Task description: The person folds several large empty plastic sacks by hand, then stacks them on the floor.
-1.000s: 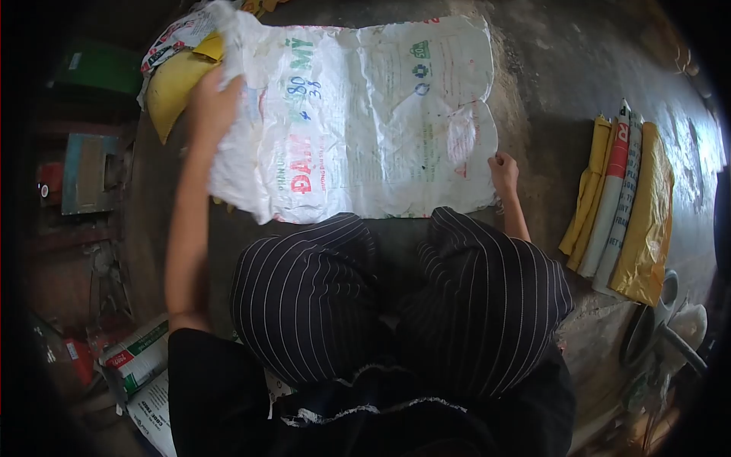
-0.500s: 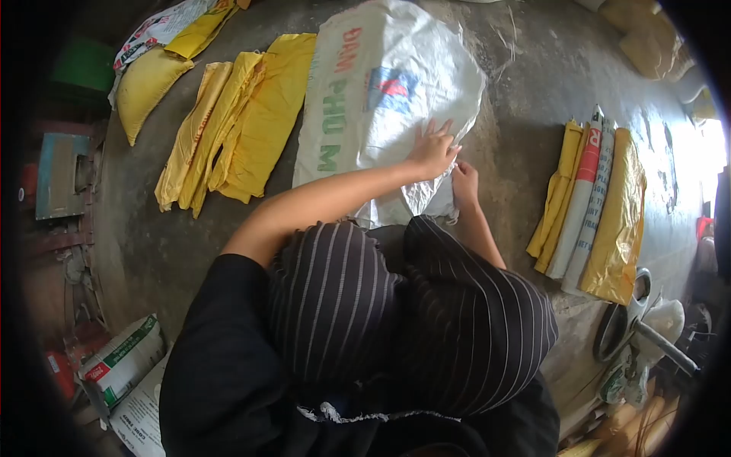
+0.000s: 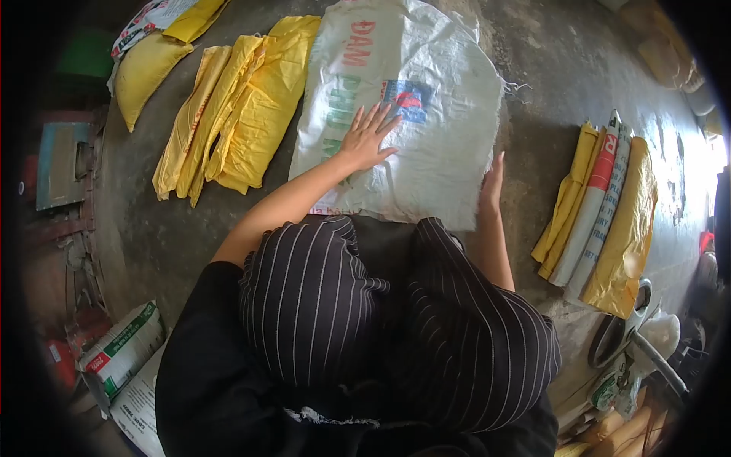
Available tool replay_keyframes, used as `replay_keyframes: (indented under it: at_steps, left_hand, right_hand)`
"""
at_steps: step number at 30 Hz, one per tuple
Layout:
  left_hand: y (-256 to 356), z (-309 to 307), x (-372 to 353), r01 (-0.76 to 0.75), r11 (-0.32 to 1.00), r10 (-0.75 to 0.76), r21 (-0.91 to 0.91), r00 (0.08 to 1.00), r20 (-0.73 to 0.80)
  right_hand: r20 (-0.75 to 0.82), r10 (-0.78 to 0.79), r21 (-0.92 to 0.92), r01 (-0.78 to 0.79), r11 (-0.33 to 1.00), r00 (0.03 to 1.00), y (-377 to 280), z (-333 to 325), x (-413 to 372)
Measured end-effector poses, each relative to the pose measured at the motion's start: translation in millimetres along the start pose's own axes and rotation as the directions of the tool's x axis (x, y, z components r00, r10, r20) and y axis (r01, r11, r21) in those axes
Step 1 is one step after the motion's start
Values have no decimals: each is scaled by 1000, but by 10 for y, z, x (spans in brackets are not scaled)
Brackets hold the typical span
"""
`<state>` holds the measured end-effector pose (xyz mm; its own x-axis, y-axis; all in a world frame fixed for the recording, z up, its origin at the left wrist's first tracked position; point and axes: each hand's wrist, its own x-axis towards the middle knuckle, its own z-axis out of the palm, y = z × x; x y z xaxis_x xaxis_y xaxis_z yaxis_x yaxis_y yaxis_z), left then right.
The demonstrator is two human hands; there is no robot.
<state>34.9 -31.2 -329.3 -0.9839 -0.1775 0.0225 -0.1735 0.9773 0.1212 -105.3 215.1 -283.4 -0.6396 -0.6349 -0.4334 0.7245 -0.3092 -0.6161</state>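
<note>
A white woven sack (image 3: 449,167) with red and green lettering and a blue-and-red print lies flat on the floor in front of my knees. My left hand (image 3: 368,140) rests palm down on it, over the green letters, with its fingers spread. At the sack's right edge, my right hand (image 3: 493,181) stands on its side with fingers stretched out, touching or very near the edge. Neither hand has anything in its grip.
Folded yellow sacks (image 3: 259,107) lie left of the white one, a stuffed yellow bag (image 3: 145,75) beyond them. Folded yellow and white sacks (image 3: 624,228) lie at right, near a metal-and-black object (image 3: 609,339). Printed bags (image 3: 122,346) stand at lower left.
The white sack now lies flatter and wider, its lower right part spread out. My left hand has moved left across it, and my right hand has moved right and straightened its fingers.
</note>
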Motion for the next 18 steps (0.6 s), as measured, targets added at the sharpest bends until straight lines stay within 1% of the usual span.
replay_keyframes:
  at_steps: [1, 2, 3, 4, 5, 6, 7, 8, 10, 11, 12, 13, 14, 16, 17, 18]
  left_hand:
    - [-21, 34, -47, 39, 999, -39, 6, 999, 36]
    - [-43, 65, -71, 40, 999, -40, 5, 999, 36]
    - [-48, 102, -89, 127, 991, -124, -31, 989, 78]
    - [-42, 112, -96, 214, 975, -205, -65, 971, 122]
    - [-46, 115, -98, 217, 974, -207, -71, 971, 118]
    - [-57, 115, -107, 256, 964, -245, -73, 960, 135]
    - [-71, 129, -123, 296, 952, -283, -75, 947, 152]
    - [-104, 135, -137, 301, 950, -287, -82, 946, 150]
    - [-251, 130, -198, 377, 924, -368, 57, 921, -128]
    - [-337, 40, -271, 375, 925, -366, 56, 922, -128]
    - [-465, -74, -359, 517, 855, -500, 45, 844, -196]
    - [-582, -185, -448, 645, 764, -617, 26, 742, -260]
    - [-687, -247, -542, 643, 765, -615, 31, 745, -259]
    - [-888, -370, -716, 786, 602, -790, -141, 612, 33]
    - [-1009, -295, -788, 787, 601, -792, -136, 610, 27]
    - [-1098, -195, -838, 751, 645, -757, -142, 653, 20]
  right_hand:
    - [-38, 22, -45, -24, 999, 999, -50, 201, -79]
    - [-79, 40, -91, -47, 995, 996, -57, 290, -106]
    - [-106, 75, -214, -96, 972, 992, 95, -29, 115]
    - [-107, 75, -219, -97, 971, 991, 214, -100, 179]
    - [-46, -100, -536, 60, 842, 994, 297, -138, 221]
    - [72, -241, -779, 205, 592, 968, 361, -186, 266]
    - [50, -275, -772, 212, 599, 960, 392, -202, 302]
    - [53, -273, -777, 211, 593, 961, 383, -238, 327]
    - [-25, -246, -871, 100, 481, 969, 363, -296, 375]
    - [-27, -248, -871, 98, 481, 968, 400, -406, 474]
    - [-5, -317, -884, 144, 445, 949, 440, -506, 592]
    - [17, -383, -894, 186, 407, 924, 475, -588, 661]
    - [14, -382, -892, 184, 413, 924, 426, -519, 627]
    - [-7, -295, -919, 110, 378, 955, 294, -353, 603]
    - [-19, -287, -880, 120, 459, 958, 296, -333, 606]
    - [-16, -287, -878, 124, 462, 958, 291, -316, 626]
